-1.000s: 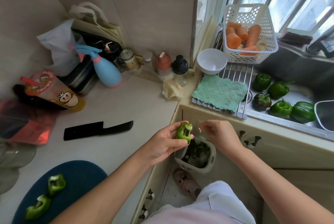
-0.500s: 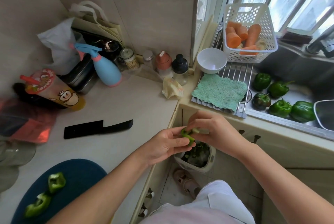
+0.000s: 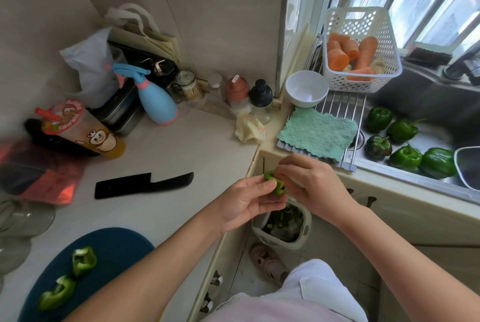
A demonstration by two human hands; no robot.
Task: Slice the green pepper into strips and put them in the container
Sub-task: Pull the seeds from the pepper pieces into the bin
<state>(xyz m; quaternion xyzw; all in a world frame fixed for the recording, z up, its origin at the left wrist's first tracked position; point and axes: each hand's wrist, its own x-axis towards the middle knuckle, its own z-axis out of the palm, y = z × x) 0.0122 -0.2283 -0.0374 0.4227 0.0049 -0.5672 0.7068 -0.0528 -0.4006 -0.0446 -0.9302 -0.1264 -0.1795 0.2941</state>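
Head view shows both hands, left hand (image 3: pixel 244 199) and right hand (image 3: pixel 311 184), pinching the pepper piece (image 3: pixel 275 184) above the bin (image 3: pixel 283 225) beyond the desk (image 3: pixel 166 155) edge; a loose pinch could drop it in.

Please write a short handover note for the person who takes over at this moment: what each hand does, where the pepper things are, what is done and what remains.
Left hand: holds a green pepper piece above the small bin on the floor.
Right hand: fingers are on the same piece, apparently picking out its inside.
Two more pepper pieces lie on the blue cutting board.
The black knife lies on the counter, untouched.
Five whole peppers wait in the sink.
Done: one pepper cut into pieces.
Left: finish cleaning this piece, slice all into strips, put them in the container. I cannot tell which container is meant.
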